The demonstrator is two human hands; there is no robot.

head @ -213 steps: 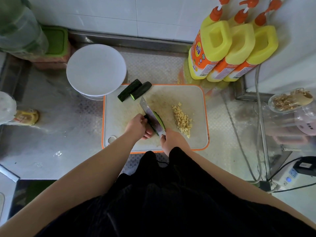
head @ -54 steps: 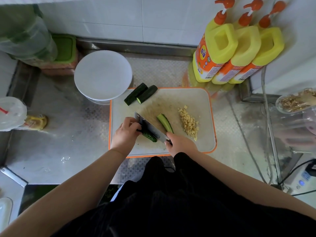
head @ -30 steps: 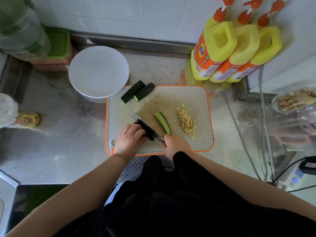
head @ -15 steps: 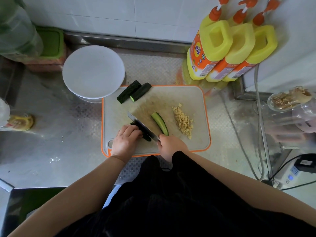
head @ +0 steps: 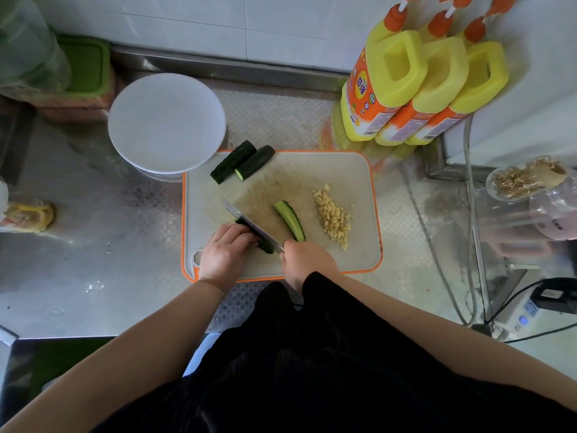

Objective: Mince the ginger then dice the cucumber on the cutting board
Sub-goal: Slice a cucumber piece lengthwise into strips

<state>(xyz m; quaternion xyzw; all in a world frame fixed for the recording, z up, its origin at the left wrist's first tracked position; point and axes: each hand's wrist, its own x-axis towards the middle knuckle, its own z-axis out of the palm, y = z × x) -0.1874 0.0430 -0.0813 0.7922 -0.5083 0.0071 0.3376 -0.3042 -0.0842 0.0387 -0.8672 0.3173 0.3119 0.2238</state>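
Observation:
The white, orange-rimmed cutting board (head: 343, 170) lies on the steel counter. A pile of minced ginger (head: 332, 217) sits on its right side. My right hand (head: 307, 262) grips the handle of a knife (head: 249, 225), whose blade runs lengthwise along a dark cucumber piece (head: 265, 245). My left hand (head: 226, 253) holds that piece down with curled fingers, hiding most of it. A cut cucumber strip (head: 290, 220) lies flesh-up just right of the blade. Two more cucumber chunks (head: 242, 161) rest at the board's far left corner.
A white plate on a bowl (head: 167, 123) stands behind the board's left corner. Three yellow detergent bottles (head: 421, 89) lean at the back right. A green-lidded box (head: 84, 67) is at the far left; cables and a power strip (head: 527, 310) lie right.
Seven seconds ago the knife was splitting one cucumber piece; one strip now lies apart at the right, and the knife and both hands have shifted left onto the other piece.

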